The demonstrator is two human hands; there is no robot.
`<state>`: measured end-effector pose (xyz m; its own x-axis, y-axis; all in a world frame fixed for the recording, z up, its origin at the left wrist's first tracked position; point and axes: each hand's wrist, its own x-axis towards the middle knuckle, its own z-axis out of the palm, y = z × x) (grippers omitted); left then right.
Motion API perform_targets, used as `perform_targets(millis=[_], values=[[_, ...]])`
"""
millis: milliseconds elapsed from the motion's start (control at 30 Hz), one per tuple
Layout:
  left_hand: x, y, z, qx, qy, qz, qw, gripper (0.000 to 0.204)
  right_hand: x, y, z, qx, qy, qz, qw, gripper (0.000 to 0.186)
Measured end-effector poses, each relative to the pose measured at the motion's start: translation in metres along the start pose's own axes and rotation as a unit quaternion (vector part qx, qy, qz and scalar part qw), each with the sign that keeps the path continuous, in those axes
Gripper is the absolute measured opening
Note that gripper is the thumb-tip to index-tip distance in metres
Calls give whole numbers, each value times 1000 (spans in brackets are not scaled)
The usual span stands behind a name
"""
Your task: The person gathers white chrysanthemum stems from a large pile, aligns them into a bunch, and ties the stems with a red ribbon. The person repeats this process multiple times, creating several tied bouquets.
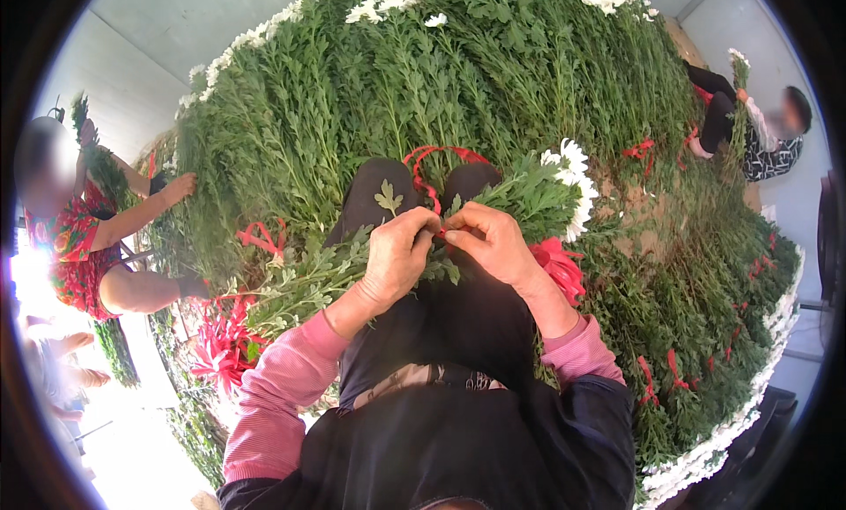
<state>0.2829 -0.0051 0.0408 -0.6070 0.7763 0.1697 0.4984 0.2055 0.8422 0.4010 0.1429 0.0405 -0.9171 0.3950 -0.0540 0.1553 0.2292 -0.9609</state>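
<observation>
Harsh white glare (132,439) at lower left, soft light elsewhere, curved edges.

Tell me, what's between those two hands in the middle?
In the head view, a bit of red ribbon lies between the left hand and the right hand, with green leaves below.

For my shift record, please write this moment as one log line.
left hand: pinches red ribbon; right hand: pinches same ribbon; white-flower bunch: across lap; ahead: heaped leafy stems

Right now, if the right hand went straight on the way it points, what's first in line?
Past the red ribbon at the tips of the right hand, likely the left hand. They look nearly touching; depth is unclear from one view.
</observation>
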Motion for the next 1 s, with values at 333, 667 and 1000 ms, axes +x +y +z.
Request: perform_targets(millis=[333, 667, 1000], values=[[-6, -4, -13, 38, -47, 93, 994, 17, 0, -14, -26, -238, 69, -138, 959, 10], [-43, 2, 11, 230, -46, 92, 968, 70, -8, -35, 2, -486, -48, -232, 841, 97], [-68, 22, 11, 96, -45, 199, 974, 52, 27, 13, -131, -492, 112, -200, 840, 59]])
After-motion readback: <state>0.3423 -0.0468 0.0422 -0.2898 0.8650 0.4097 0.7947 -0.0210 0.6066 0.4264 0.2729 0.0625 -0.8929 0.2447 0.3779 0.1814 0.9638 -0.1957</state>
